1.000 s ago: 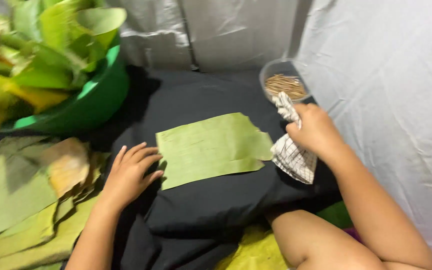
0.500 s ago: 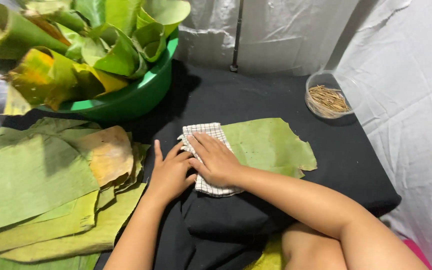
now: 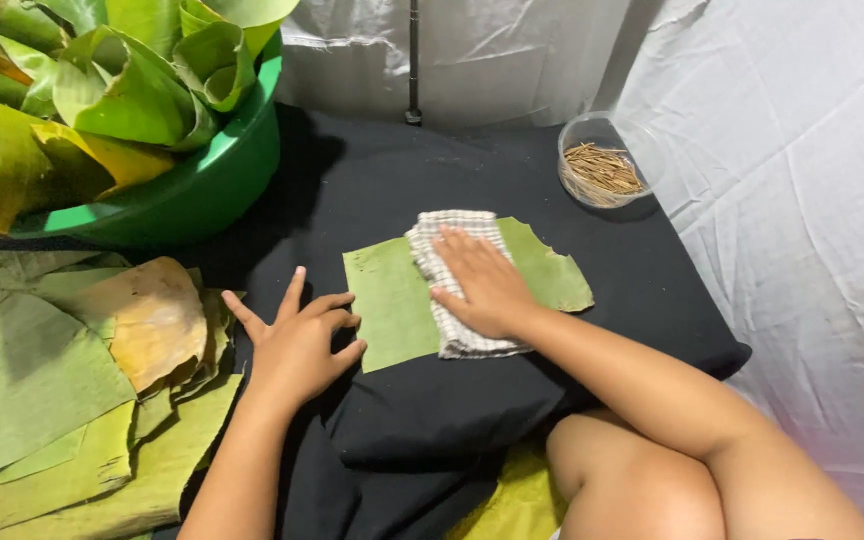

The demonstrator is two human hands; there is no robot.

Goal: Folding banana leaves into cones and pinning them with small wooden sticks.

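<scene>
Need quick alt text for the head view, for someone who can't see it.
A right hand presses a checked cloth onto a green leaf piece on black fabric; the left hand rests at its edge.

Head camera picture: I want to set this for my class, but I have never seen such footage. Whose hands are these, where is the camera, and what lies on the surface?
The camera sits on a person's head and looks down, so both bare hands are that person's own. The right hand presses flat on a checked cloth lying on a cut green leaf piece. The left hand rests on the black cloth surface at the leaf's edge, fingers spread. To the left lies a pile of flat leaves; behind it a green basin holds folded leaves. A clear bowl of thin sticks stands at the back right.
</scene>
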